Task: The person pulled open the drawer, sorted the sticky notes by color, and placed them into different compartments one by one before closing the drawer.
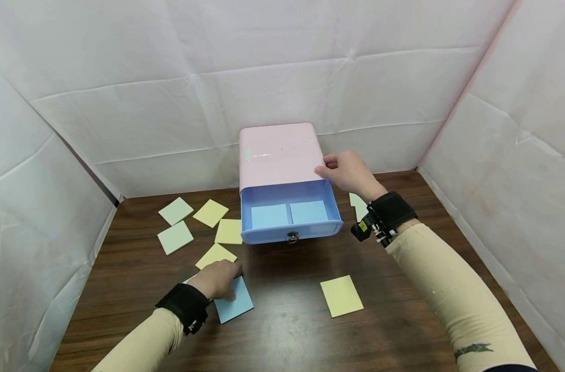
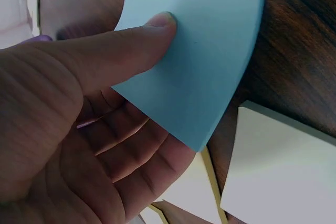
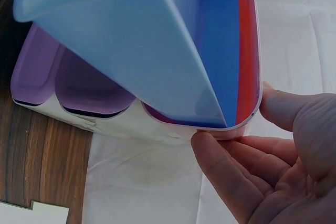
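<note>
Pink cabinet (image 1: 278, 155), blue drawer (image 1: 291, 222), brown table (image 1: 282, 320).

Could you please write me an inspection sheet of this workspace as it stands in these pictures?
Surface: dark wooden table, bare near the front edge.
Job's things: blue sticky pad under the left hand; pink drawer box with its blue drawer pulled open, two blue pads lying inside.
Clutter: loose yellow pads and green pads scattered on the table.
Grippers: left hand pinches the blue sticky pad, thumb on top; right hand holds the box's right front corner.
Cables: nothing seen.
Surroundings: white creased sheeting walls on three sides.
</note>
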